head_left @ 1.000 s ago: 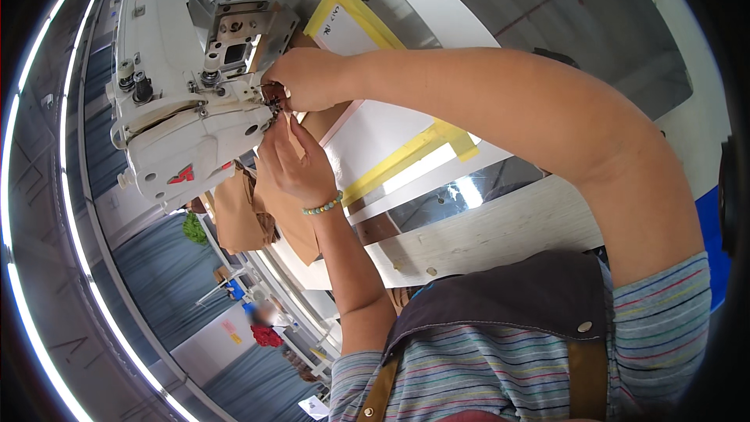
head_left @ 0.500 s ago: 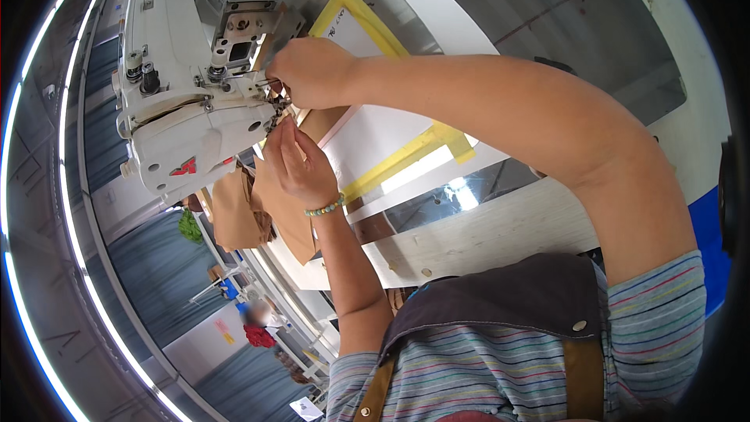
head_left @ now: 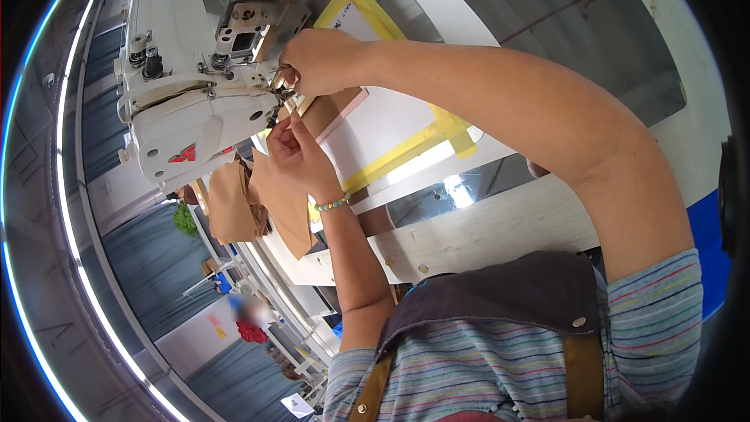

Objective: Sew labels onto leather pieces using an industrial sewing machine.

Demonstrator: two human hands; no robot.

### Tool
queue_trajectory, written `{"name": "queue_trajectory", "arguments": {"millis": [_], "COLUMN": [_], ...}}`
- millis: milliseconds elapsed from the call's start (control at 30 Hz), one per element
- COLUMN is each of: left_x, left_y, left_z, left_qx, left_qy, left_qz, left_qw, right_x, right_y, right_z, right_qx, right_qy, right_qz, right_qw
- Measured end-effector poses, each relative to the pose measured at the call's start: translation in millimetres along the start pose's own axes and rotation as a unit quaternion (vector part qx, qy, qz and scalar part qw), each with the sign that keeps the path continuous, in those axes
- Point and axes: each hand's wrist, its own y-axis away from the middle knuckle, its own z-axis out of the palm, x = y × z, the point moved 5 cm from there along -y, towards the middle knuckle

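Both my hands are up at the needle end of a white sewing machine. My right hand has its fingers bent and pressed together beside the presser foot; whatever lies between them is hidden. Just below the foot, my left hand, with a beaded bracelet at the wrist, has its fingers curled and the thumb and forefinger tips together, pointing up. If it pinches a thread, that is too small to see. A brown flat piece with a pink edge strip lies on the machine bed behind the hands.
Brown cut pieces hang in a stack at the table's left edge, with another brown sheet beside them. Yellow tape frames a white sheet on the table. Farther left, beyond the table, a person appears blurred.
My left hand's fingers have curled in from a straighter pose, and the hand sits slightly lower from the needle. My right hand has shifted a little up and right, showing more of the foot.
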Motion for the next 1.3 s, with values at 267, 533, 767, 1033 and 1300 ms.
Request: {"name": "queue_trajectory", "arguments": {"millis": [267, 533, 767, 1033, 1300], "left_x": [20.1, 47.2, 45.3, 22.3, 45.6], "left_y": [10.4, 19.0, 24.5, 28.4, 22.6], "left_z": [1.7, 22.0, 9.8, 12.4, 16.3], "left_qx": [-0.066, -0.206, -0.163, -0.139, -0.102], "left_qy": [-0.046, -0.018, -0.038, 0.109, 0.021], "left_qz": [0.092, 0.177, 0.140, -0.032, 0.127], "left_qw": [0.993, 0.962, 0.976, 0.984, 0.986], "right_x": [1.7, -5.9, 3.0, 15.2, 0.9], "right_y": [-8.1, 12.8, 10.8, -12.6, -4.2], "right_z": [-17.3, -27.0, -28.3, -16.3, -0.8], "right_qx": [-0.249, -0.471, -0.447, -0.214, -0.040], "right_qy": [0.038, 0.018, -0.045, -0.061, -0.056], "right_qz": [-0.035, -0.019, 0.014, -0.040, -0.011], "right_qw": [0.967, 0.882, 0.893, 0.974, 0.998]}}
